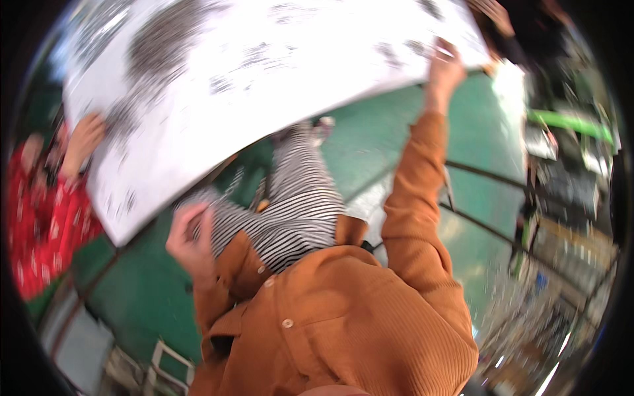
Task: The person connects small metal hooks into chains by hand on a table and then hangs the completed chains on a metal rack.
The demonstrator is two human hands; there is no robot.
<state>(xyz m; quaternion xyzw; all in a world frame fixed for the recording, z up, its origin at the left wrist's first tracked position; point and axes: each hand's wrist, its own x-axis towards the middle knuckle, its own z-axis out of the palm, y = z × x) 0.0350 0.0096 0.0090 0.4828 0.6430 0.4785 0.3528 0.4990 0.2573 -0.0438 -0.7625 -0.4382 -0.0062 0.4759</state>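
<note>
My left hand (190, 243) is off the white tabletop (317, 86), beside its near edge and above my striped trouser leg. Its thumb and bent fingers are apart, and I see nothing between them. At the right end of the table, my right hand (447, 72) is over the surface with thumb and fingertips pinched together. Whatever they hold is too small and blurred to name. Close to that hand lie small dark bits (417, 47). A larger heap of small dark pieces (165, 36) spreads over the far left, smeared by motion.
A person in a red patterned sleeve (49, 224) rests a hand (86, 135) at the table's left edge. Another person's hand (495, 14) is at the far right corner. Below is a green floor (370, 142); crates and clutter (561, 244) stand at the right.
</note>
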